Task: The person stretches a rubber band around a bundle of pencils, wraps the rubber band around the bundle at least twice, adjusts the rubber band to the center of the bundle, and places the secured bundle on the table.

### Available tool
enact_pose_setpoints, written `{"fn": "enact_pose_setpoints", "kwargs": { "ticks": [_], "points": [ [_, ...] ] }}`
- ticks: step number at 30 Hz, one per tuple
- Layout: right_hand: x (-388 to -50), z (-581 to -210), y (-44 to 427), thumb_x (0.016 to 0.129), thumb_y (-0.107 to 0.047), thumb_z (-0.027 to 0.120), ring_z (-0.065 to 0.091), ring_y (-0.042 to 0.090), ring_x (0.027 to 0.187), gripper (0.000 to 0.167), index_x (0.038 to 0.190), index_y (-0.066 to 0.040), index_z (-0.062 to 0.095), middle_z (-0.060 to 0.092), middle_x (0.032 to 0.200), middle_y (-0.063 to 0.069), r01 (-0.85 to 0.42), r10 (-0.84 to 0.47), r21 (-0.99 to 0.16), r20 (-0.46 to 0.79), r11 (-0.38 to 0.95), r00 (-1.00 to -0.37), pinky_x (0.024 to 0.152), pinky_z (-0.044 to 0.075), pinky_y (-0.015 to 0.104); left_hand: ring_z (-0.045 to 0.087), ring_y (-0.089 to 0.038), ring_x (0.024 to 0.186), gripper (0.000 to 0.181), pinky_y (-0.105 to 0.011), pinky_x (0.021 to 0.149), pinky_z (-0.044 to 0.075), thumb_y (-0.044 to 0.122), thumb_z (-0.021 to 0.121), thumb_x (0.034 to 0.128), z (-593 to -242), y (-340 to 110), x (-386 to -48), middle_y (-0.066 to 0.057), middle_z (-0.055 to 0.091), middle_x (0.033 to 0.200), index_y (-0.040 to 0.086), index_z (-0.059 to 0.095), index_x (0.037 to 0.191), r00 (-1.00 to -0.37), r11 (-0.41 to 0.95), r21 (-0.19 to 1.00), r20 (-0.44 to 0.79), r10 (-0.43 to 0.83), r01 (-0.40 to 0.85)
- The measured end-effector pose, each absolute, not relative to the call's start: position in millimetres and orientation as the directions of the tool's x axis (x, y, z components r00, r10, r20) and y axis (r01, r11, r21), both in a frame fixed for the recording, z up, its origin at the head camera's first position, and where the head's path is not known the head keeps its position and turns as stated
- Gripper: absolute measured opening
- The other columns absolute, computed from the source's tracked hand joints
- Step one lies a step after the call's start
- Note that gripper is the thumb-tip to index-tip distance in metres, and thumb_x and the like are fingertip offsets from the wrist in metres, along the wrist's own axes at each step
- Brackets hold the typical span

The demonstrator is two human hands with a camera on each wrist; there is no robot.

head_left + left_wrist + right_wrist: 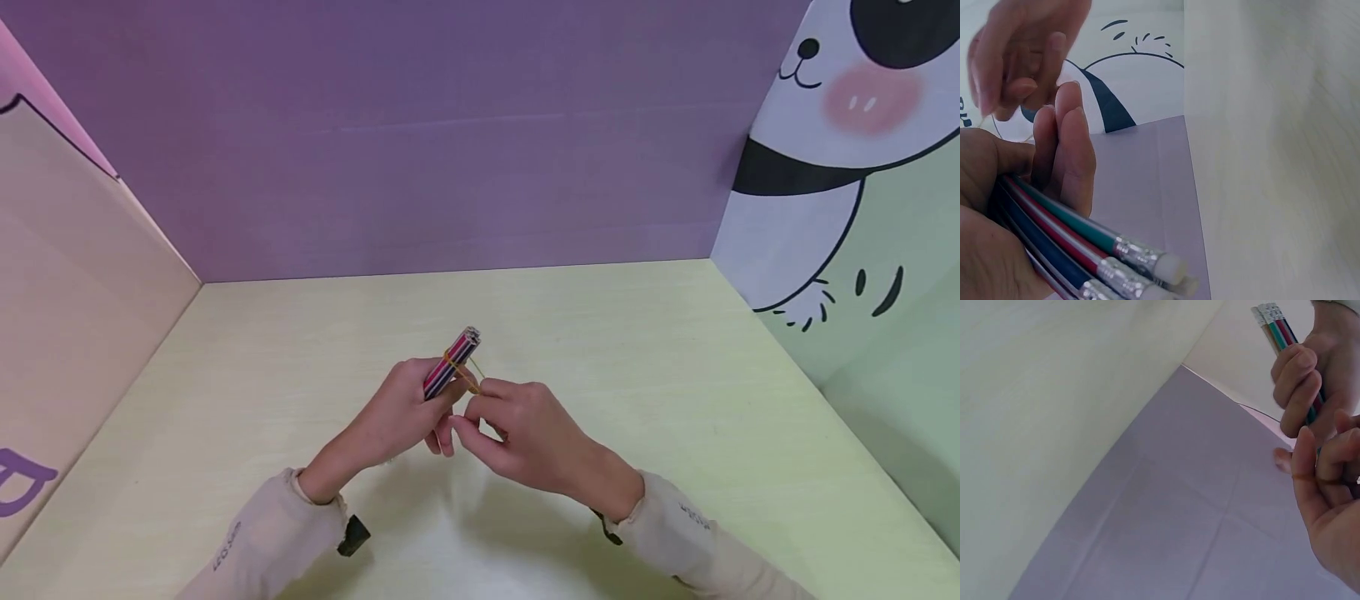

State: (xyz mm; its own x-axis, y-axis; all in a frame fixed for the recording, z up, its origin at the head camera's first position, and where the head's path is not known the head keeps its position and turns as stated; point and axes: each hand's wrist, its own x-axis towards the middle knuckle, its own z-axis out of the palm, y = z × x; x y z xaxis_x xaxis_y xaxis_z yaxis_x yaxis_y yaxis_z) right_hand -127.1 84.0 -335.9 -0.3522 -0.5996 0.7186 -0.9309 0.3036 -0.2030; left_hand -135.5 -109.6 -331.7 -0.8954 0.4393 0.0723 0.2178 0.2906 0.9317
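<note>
My left hand (397, 412) grips a bundle of striped pencils (452, 363), tilted up and to the right above the table. In the left wrist view, green, red and blue pencils (1063, 234) end in silver ferrules with white erasers (1171, 267). A thin yellow rubber band (474, 388) goes around the bundle near its upper end and stretches toward my right hand (536, 437). That hand's curled fingers hold the band. In the right wrist view, a darker stretch of the rubber band (1304, 477) crosses its fingers.
Beneath both hands lies a pale wood-grain table (300, 333). A purple panel (450, 167) rises at its back. To the left stands a pale panel (67, 275), to the right a green one (900, 375) with a cartoon animal.
</note>
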Motion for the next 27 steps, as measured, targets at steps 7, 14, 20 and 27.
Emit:
{"fn": "enact_pose_setpoints", "kwargs": {
  "ticks": [7,14,20,27],
  "points": [
    [-128.9,-332.3,87.4,0.090,-0.001,0.066,0.054,0.005,0.066,0.009,0.089,-0.010,0.063,0.055,0.076,-0.003,-0.834,-0.536,-0.536,0.669,0.131,-0.515,0.060,0.050,0.017,0.063,-0.032,0.046,0.011,-0.038,0.045,0.055,0.008,0.055,0.1018,-331.0,-109.9,-136.5,-0.009,0.059,0.056,0.004,0.065,0.098,-0.906,0.351,0.894,0.126,0.403,0.280],
    [-140.2,-331.4,94.6,0.095,0.005,0.053,0.061,0.027,0.058,0.007,0.097,-0.001,0.050,0.056,0.076,0.016,-0.448,-0.449,-0.880,0.469,-0.160,-0.761,0.070,0.059,0.043,0.061,-0.022,0.043,0.010,-0.035,0.046,0.055,0.005,0.057,0.1001,-328.1,-108.5,-133.6,-0.008,0.057,0.056,0.001,0.066,0.102,-0.926,0.395,0.875,0.137,0.351,0.279],
    [-146.8,-333.6,98.9,0.092,0.007,0.048,0.058,0.026,0.057,0.012,0.092,-0.002,0.056,0.052,0.071,0.018,-0.354,-0.498,-0.902,0.432,-0.247,-0.752,0.068,0.059,0.044,0.061,-0.020,0.043,0.009,-0.035,0.046,0.055,0.005,0.057,0.1000,-327.6,-107.3,-133.1,-0.008,0.056,0.055,0.002,0.066,0.102,-0.924,0.402,0.868,0.147,0.352,0.292],
    [-152.0,-332.8,100.6,0.093,0.004,0.050,0.051,0.020,0.050,0.021,0.095,0.006,0.070,0.052,0.067,0.009,-0.215,-0.388,-0.957,0.277,-0.197,-0.879,0.053,0.052,0.030,0.060,-0.017,0.042,0.011,-0.032,0.044,0.053,0.001,0.056,0.0993,-328.6,-106.6,-132.4,-0.006,0.056,0.053,0.001,0.065,0.104,-0.906,0.429,0.834,0.181,0.383,0.348]
  ]
}}
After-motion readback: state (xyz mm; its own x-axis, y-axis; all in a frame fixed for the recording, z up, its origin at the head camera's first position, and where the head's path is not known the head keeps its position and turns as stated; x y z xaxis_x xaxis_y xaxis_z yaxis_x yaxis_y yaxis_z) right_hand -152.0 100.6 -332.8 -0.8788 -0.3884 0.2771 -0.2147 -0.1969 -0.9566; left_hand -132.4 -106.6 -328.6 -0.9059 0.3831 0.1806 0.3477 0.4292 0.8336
